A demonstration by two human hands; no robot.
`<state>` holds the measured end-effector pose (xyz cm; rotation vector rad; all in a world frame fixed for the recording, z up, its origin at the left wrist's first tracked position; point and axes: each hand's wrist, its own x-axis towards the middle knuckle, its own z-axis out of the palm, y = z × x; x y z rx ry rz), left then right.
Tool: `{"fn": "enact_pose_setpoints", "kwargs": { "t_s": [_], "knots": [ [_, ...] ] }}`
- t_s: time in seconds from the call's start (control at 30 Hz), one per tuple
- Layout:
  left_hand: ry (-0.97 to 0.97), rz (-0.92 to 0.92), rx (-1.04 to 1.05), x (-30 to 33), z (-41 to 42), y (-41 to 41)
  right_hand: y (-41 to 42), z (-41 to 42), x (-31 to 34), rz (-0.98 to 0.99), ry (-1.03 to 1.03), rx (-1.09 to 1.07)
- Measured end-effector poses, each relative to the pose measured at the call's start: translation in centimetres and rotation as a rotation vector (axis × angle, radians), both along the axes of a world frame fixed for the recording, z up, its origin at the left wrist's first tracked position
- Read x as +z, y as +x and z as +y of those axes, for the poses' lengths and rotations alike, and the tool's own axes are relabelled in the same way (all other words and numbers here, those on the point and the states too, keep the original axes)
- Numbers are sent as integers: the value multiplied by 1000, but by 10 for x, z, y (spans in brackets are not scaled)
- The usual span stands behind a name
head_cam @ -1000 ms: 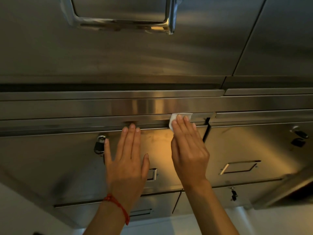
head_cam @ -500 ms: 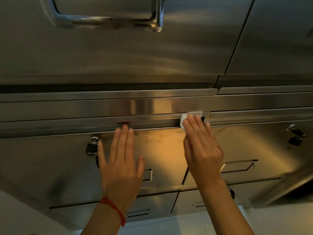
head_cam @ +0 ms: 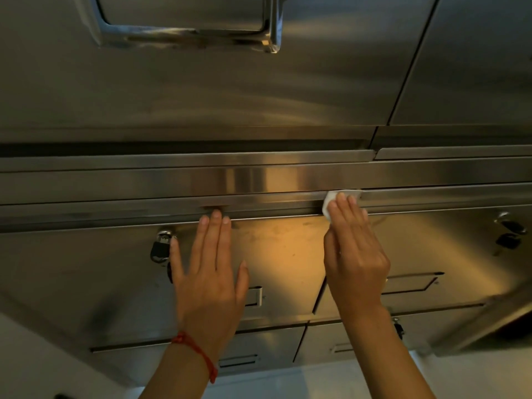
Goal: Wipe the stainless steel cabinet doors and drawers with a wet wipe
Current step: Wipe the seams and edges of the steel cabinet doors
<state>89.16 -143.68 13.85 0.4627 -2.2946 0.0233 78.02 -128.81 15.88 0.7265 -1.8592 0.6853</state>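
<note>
Steel everywhere under warm light, so streaks show. Our right hand (head_cam: 355, 254), fingers flat on the wet wipe (head_cam: 331, 201), has slid right along the ledge (head_cam: 259, 207) to the drawer gap, so that strip's nearly done. Left hand (head_cam: 211, 272) stays spread flat on the drawer (head_cam: 282, 254), beside a padlock (head_cam: 159, 246).

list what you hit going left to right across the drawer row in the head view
padlock → left hand flat on the drawer front → wet wipe under the right hand → recessed handle → dark lock at far right
</note>
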Motion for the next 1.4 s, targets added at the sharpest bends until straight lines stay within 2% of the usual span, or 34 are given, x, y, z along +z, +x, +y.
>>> {"fn": "enact_pose_setpoints", "kwargs": {
  "t_s": [0.1,0.2,0.77,1.17,1.4],
  "knots": [
    [15,-8,6,2,1,0,5,-8,0,-3,-32,16],
    [16,-4,7,3,3,0,8,-14,-1,8,22,74],
    [-74,-41,-5,15,-2,19,38,-52,6,25,65,71],
    [-135,-23,63,8,-44,52,68,-96,5,11,74,92],
    [-109,-48,91,5,-67,67,80,-115,3,16,79,98]
  ]
}}
